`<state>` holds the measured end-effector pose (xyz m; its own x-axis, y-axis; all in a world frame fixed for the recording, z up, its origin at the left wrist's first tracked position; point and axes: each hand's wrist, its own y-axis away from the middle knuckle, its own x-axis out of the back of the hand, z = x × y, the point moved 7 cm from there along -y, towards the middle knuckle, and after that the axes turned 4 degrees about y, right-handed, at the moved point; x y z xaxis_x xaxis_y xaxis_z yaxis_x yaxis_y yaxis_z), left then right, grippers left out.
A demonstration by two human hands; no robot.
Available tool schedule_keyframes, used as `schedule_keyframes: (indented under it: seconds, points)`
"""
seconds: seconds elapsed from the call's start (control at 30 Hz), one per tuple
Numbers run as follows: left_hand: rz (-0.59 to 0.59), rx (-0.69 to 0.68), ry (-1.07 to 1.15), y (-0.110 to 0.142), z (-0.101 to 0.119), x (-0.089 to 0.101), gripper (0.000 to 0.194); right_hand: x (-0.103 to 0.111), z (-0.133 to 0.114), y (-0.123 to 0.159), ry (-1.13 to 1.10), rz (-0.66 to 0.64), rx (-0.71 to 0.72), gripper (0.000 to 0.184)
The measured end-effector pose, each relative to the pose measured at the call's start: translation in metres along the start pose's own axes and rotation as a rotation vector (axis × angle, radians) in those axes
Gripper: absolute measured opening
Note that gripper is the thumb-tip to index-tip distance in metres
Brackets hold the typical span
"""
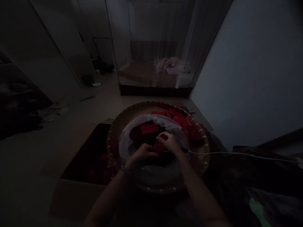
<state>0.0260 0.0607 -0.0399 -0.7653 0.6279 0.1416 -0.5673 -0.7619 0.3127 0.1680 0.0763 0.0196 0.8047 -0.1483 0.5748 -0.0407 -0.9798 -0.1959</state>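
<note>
In the dim head view, my left hand (145,152) and my right hand (169,142) meet over a translucent plastic bag (125,138) with its mouth spread wide. Between them is a small red packet (159,146), pinched by the fingers of both; its exact kind is hard to make out in the dark. Just beyond lies a flat red rectangular piece (149,128) on darker red things inside the bag. The bag rests in a round woven bamboo tray (132,112), where several more red packets (181,119) are heaped at the far right.
An open cardboard box (78,186) with dark red contents stands left of the tray. A white cord (220,153) runs rightward from the tray. Dark cloth (236,179) lies at right, beside the pale wall (255,78). A bed (142,71) behind netting stands ahead.
</note>
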Motion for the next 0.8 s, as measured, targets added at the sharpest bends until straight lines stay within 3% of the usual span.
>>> schedule_keyframes:
  seconds: [0.2, 0.33, 0.43, 0.53, 0.8]
  points:
    - [-0.155, -0.048, -0.046, 0.006, 0.005, -0.008, 0.029, 0.0, -0.005, 0.004, 0.032, 0.006, 0.022, 0.031]
    - [-0.171, -0.078, 0.044, 0.004, 0.005, -0.011, 0.035, 0.0, -0.003, 0.005, 0.068, 0.029, 0.028, 0.034]
    - [-0.149, -0.129, 0.162, 0.002, 0.009, -0.012, 0.04, -0.009, -0.002, 0.006, 0.131, 0.017, 0.066, 0.038]
    - [-0.13, -0.061, 0.206, 0.001, 0.004, -0.012, 0.036, -0.02, -0.003, 0.007, 0.103, -0.03, 0.084, 0.037]
    - [0.049, -0.065, 0.315, -0.01, -0.009, 0.003, 0.051, -0.024, 0.014, 0.006, -0.11, -0.23, -0.125, 0.029]
